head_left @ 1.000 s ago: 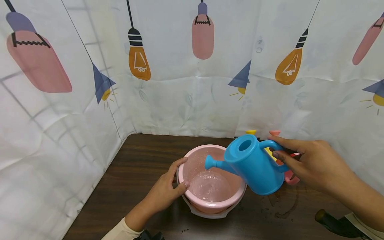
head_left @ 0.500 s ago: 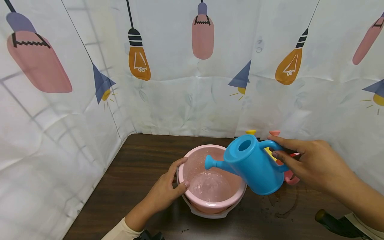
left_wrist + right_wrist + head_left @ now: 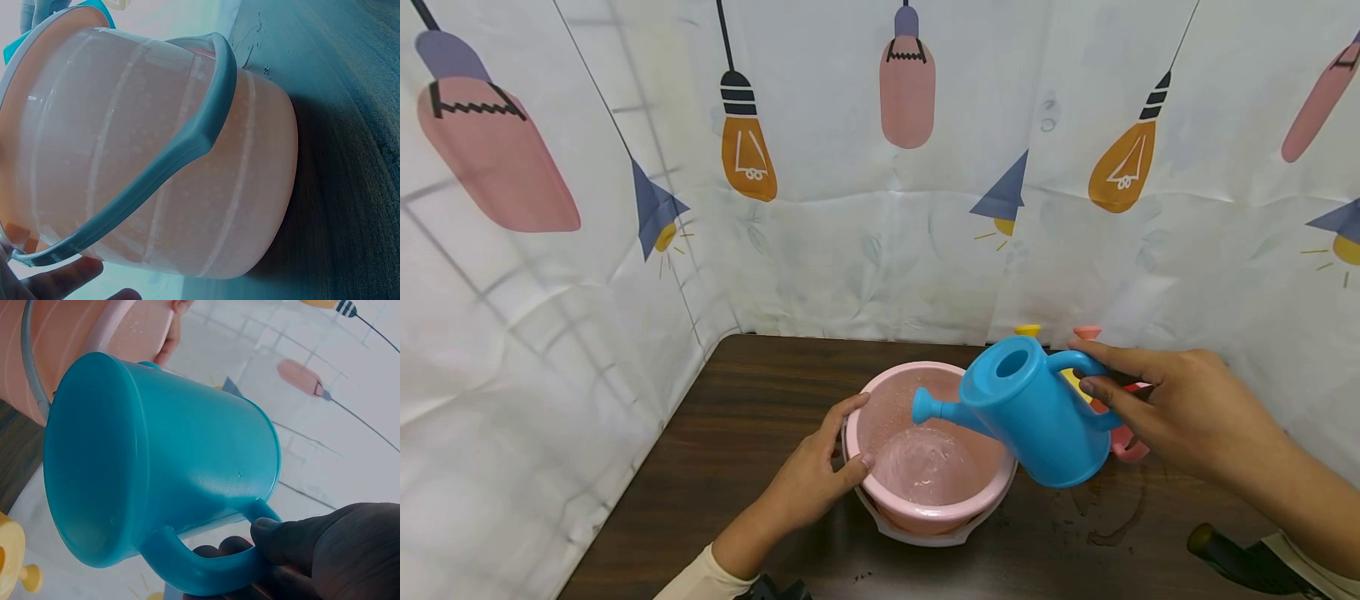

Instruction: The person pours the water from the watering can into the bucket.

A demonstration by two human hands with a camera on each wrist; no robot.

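Note:
A pink bucket (image 3: 925,508) stands on the dark wooden table, with rippling water (image 3: 925,467) inside. My left hand (image 3: 816,471) holds its left rim, thumb and forefinger over the edge; in the left wrist view other fingers lie outside the bucket wall (image 3: 144,156), below the grey-looking bail handle (image 3: 187,137). With my right hand (image 3: 1187,408) I grip the handle of a blue watering can (image 3: 1045,425), thumb on top and fingers wrapped through the loop. The can tilts left, its spout (image 3: 928,406) over the bucket's opening. The right wrist view shows the can's base and side (image 3: 194,437).
Behind the blue can, partly hidden, are a yellow watering can, its spout head (image 3: 1027,331) showing, and a pinkish-red one with its spout head (image 3: 1086,332). Wet marks (image 3: 1120,529) lie on the table at right. A printed curtain (image 3: 850,250) hangs along the back and left.
Ripples on the water in the bucket have shifted. Both hands, the blue watering can and the bucket stay in place.

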